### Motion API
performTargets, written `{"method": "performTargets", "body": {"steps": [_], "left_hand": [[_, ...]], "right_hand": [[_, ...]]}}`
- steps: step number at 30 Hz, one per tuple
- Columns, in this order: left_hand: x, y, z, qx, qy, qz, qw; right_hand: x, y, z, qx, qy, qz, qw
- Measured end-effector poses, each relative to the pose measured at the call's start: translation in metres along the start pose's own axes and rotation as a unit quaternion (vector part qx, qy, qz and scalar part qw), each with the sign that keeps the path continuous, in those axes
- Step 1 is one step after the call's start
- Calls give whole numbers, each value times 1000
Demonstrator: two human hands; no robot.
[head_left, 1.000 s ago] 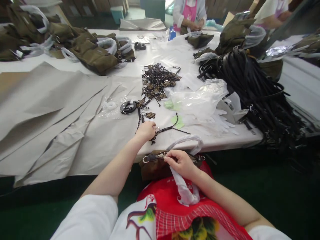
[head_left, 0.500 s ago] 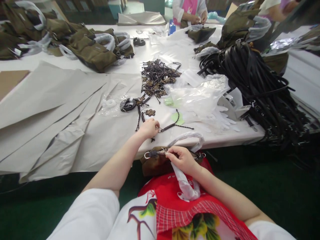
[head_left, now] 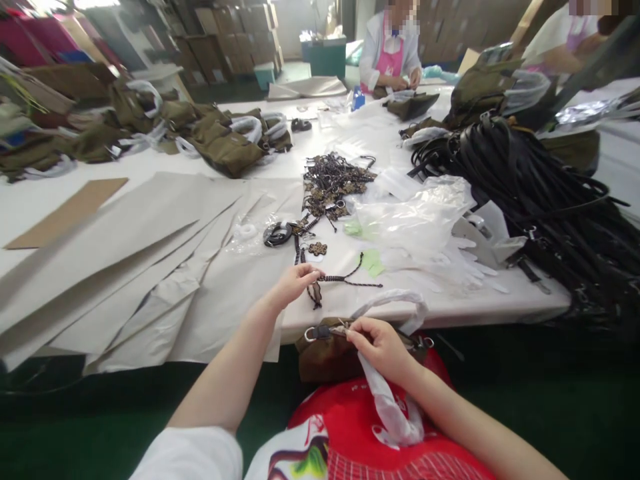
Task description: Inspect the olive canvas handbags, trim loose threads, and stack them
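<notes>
My left hand (head_left: 299, 280) pinches one end of a dark braided cord charm (head_left: 336, 278) just above the table edge; its two thin tails stretch to the right. My right hand (head_left: 383, 343) is closed on the zipper pull (head_left: 341, 329) at the top of an olive-brown handbag (head_left: 320, 360). The bag rests against my lap at the table edge, its handles (head_left: 383, 393) wrapped in white film. Just beyond my left hand lies a flower-shaped charm (head_left: 317, 249).
Behind my hands is a heap of braided charms (head_left: 333, 177). Clear plastic bags (head_left: 415, 213) lie to its right, beside piled black straps (head_left: 530, 173). Grey paper sheets (head_left: 125, 267) cover the left side. Olive bags (head_left: 225, 140) stand farther back, and a co-worker (head_left: 393, 60) is across the table.
My left hand has lifted the braided charm slightly off the table. My right hand stays at the bag's zipper. The head view has tilted up, showing more of the room.
</notes>
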State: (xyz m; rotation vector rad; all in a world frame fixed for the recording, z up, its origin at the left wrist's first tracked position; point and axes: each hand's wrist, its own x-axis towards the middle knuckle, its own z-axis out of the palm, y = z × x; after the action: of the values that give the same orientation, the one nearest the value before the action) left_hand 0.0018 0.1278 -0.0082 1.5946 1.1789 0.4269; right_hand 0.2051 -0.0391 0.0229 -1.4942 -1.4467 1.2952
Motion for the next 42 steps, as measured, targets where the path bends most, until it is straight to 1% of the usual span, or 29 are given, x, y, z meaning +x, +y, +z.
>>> {"method": "performTargets", "body": {"steps": [1,2,3,5,7,9,11,14,16,18,20,22,24,25,27,28,29,31,33,36,38,40,42], "left_hand": [[-3,-3,-5,-9,9,-6,1000],[-5,-7,-10,13,20,-14,1000],[-5,-11,-16,58,33,-24,997],[0,-17,-29,171,63,-45,982],[12,-20,-44,247,107,-54,961],[29,-20,-60,292,160,-51,941],[48,-19,-74,338,195,-45,919],[72,-18,-83,397,199,-50,895],[82,-18,-83,428,195,-59,880],[84,-17,-80,451,192,-58,870],[79,-11,-78,465,182,-44,865],[67,-1,-76,471,170,-20,865],[50,10,-76,471,155,33,868],[42,15,-76,468,140,72,869],[26,22,-74,459,92,149,871],[20,23,-72,455,63,175,871],[15,23,-68,453,35,187,871],[8,18,-56,450,-7,187,873],[2,12,-42,428,-20,172,887],[-14,8,-25,367,7,142,919],[-29,8,-19,342,21,127,931],[-45,6,-18,347,18,114,931],[-60,-1,-19,377,15,90,922]], "right_hand": [[0,1,1,0,-1,2,1000],[1,2,2,-1,-2,3,1000],[1,3,3,-1,-4,4,1000],[1,6,4,-2,-11,6,1000],[2,8,5,-4,-19,10,1000],[2,11,5,-6,-23,8,1000],[2,13,5,-9,-24,3,1000],[1,14,5,-12,-21,0,1000],[0,13,5,-12,-17,2,1000],[0,12,4,-13,-15,5,1000],[-1,11,3,-15,-8,8,1000],[0,11,2,-17,0,9,1000],[0,11,2,-18,4,7,1000],[1,11,2,-17,5,7,1000],[2,10,1,-16,7,5,1000],[2,9,1,-15,8,3,1000],[3,8,1,-14,8,1,1000],[3,6,0,-12,9,-3,1000],[2,4,-1,-13,9,-5,1000],[0,3,-4,-20,11,-3,1000],[-1,3,-5,-24,10,-2,1000],[-2,3,-6,-26,8,-1,1000],[-2,3,-6,-28,7,3,1000]]}}
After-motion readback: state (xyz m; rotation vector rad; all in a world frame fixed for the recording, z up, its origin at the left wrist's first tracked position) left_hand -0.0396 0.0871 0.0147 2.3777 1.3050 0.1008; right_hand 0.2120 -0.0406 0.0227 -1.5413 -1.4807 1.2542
